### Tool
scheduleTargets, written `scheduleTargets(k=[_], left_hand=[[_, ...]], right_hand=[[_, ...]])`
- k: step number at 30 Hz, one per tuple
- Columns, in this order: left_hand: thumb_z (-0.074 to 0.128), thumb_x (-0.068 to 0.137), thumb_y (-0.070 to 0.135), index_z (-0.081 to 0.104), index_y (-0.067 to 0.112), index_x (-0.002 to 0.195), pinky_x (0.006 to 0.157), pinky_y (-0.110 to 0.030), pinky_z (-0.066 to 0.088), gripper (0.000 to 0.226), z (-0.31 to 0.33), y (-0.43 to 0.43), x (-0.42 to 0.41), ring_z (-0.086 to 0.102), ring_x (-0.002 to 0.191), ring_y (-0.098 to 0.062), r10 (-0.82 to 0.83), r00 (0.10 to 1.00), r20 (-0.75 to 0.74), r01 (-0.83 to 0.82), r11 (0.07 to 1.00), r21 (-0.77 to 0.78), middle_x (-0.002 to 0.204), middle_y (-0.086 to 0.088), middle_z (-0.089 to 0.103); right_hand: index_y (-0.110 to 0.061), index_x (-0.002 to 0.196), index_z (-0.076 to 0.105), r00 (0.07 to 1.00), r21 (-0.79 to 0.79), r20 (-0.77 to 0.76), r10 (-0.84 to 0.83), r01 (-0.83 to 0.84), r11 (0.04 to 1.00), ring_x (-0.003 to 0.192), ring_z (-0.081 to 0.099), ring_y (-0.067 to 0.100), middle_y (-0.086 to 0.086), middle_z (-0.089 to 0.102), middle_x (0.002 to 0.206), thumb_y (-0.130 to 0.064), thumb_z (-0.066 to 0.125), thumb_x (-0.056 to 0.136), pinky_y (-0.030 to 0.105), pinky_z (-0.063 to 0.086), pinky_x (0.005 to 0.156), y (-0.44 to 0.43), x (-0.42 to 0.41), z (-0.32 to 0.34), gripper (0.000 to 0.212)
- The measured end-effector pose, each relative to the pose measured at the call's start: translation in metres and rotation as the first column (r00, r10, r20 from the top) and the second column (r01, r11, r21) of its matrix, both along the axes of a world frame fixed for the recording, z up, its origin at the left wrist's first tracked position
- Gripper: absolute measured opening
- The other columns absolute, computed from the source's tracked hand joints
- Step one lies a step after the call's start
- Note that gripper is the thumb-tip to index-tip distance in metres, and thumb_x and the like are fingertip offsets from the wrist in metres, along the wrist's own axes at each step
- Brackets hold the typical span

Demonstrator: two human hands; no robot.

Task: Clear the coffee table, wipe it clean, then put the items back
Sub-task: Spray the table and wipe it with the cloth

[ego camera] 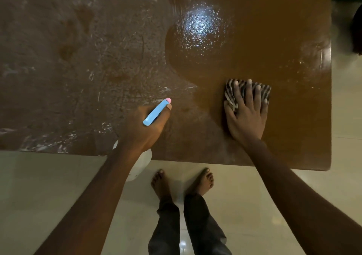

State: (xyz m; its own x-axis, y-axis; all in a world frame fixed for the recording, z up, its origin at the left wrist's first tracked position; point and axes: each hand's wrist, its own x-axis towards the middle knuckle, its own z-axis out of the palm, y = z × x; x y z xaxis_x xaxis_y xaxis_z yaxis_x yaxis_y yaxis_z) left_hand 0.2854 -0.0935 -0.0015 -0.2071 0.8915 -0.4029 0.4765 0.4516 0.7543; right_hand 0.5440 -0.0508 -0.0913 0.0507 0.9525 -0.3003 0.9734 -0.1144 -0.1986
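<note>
Head view, left hand (pixel 146 131) hiding spray bottle (pixel 155 114)

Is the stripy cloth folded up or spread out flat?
Folded up small: the cloth sits bunched under the flat right hand, barely wider than it.

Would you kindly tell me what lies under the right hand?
A striped cloth, pressed on the table by the right hand. Its part beneath the palm is covered.

I have just one view, head-worn (wide-angle), looking almost straight down from close above the coffee table (pixel 274 29), which fills the frame from 9 through 12 to 3 o'clock. Floor (pixel 39 176) and bare feet (pixel 203 180) sit at 6.
</note>
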Motion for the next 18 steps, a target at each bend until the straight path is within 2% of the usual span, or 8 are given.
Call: scheduleTargets(k=[3, 7, 10, 13, 15, 18], left_hand=[[0.056, 0.094, 0.047, 0.064, -0.005, 0.091, 0.049, -0.050, 0.047, 0.053, 0.000, -0.005, -0.013, 0.059, 0.070, -0.044, 0.011, 1.000, 0.012, -0.012, 0.999, 0.038, 0.073, -0.028, 0.059], [0.058, 0.091, 0.048, 0.062, -0.003, 0.079, 0.045, -0.048, 0.045, 0.053, -0.004, -0.010, -0.027, 0.055, 0.062, -0.046, 0.059, 0.998, 0.035, -0.061, 0.996, 0.058, 0.068, -0.028, 0.057], [0.059, 0.092, 0.046, 0.058, 0.000, 0.074, 0.047, -0.045, 0.044, 0.049, -0.006, -0.013, -0.032, 0.055, 0.065, -0.043, 0.097, 0.995, 0.038, -0.098, 0.995, 0.032, 0.073, -0.030, 0.059], [0.057, 0.093, 0.044, 0.060, 0.010, 0.077, 0.049, -0.036, 0.041, 0.038, -0.004, -0.012, -0.036, 0.055, 0.068, -0.042, 0.089, 0.993, 0.077, -0.091, 0.996, 0.017, 0.074, -0.029, 0.058], [0.058, 0.093, 0.041, 0.062, 0.002, 0.076, 0.049, -0.038, 0.044, 0.043, -0.003, -0.011, -0.037, 0.056, 0.069, -0.040, 0.098, 0.992, 0.077, -0.100, 0.995, 0.017, 0.074, -0.028, 0.059], [0.058, 0.093, 0.037, 0.064, -0.007, 0.085, 0.049, -0.048, 0.045, 0.045, 0.000, -0.010, -0.039, 0.056, 0.068, -0.041, 0.083, 0.993, 0.084, -0.086, 0.995, 0.044, 0.074, -0.030, 0.059]], right_hand=[[-0.044, 0.157, 0.006, 0.999, 0.049, -0.034, 0.043, -0.041, 0.998, 0.154, -0.009, 0.020, -0.005, -0.003, 0.168, -0.063, 0.025, 0.099, 0.047, -0.004, 0.122, 0.036, -0.051, -0.002, 0.064], [-0.042, 0.157, 0.016, 0.966, 0.112, -0.049, 0.253, -0.246, 0.963, 0.154, 0.000, 0.022, -0.004, 0.005, 0.168, -0.061, 0.029, 0.098, 0.046, -0.001, 0.122, 0.038, -0.119, -0.006, 0.063], [-0.041, 0.157, 0.015, 0.885, 0.108, -0.021, 0.466, -0.461, 0.881, 0.154, 0.003, 0.022, -0.003, 0.008, 0.167, -0.060, 0.026, 0.099, 0.048, 0.005, 0.123, 0.000, -0.125, -0.007, 0.062], [-0.042, 0.158, 0.008, 0.762, 0.062, -0.007, 0.647, -0.646, 0.761, 0.154, -0.004, 0.020, -0.006, 0.003, 0.168, -0.062, 0.029, 0.096, 0.046, -0.001, 0.123, -0.038, -0.092, -0.007, 0.068], [-0.044, 0.157, 0.006, 0.735, 0.035, 0.010, 0.678, -0.678, 0.735, 0.153, -0.004, 0.019, -0.007, 0.002, 0.167, -0.064, 0.029, 0.095, 0.044, -0.004, 0.122, -0.047, -0.059, -0.007, 0.069], [-0.046, 0.156, 0.002, 0.829, -0.011, 0.062, 0.556, -0.556, 0.831, 0.154, 0.001, 0.021, -0.007, 0.002, 0.167, -0.069, 0.011, 0.096, 0.043, -0.003, 0.122, -0.033, -0.020, -0.001, 0.065]])
